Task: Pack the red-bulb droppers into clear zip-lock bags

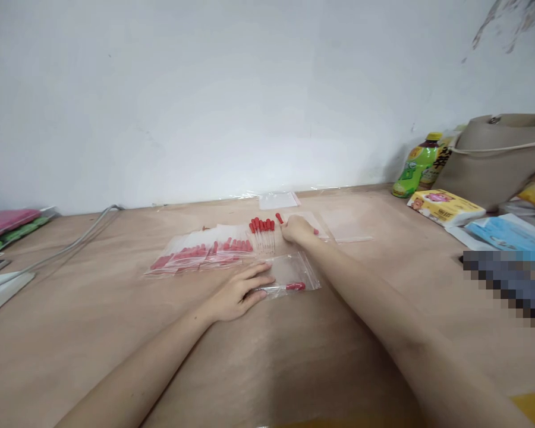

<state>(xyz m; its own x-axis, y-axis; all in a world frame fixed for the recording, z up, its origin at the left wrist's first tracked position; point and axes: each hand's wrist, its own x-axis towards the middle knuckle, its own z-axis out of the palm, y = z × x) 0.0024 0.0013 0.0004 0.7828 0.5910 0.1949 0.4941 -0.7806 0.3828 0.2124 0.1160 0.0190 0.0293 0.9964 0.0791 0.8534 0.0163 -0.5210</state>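
Note:
My left hand (239,291) lies flat with fingers stretched out on a small clear zip bag (294,274) that holds one red-capped dropper (285,287). My right hand (298,229) reaches farther out, its fingers curled around a red-capped dropper (279,218) beside a loose row of red-capped glass droppers (263,233). Left of that row lie several filled clear bags of droppers (196,257). Empty clear bags (278,200) rest near the wall.
A wooden table (93,309) meets a white wall. At the right stand a green drink bottle (414,164), a beige bag (494,156), a tissue pack (446,207) and a blue packet (508,233). A grey cable (71,242) and pink and green items (9,226) lie at the left.

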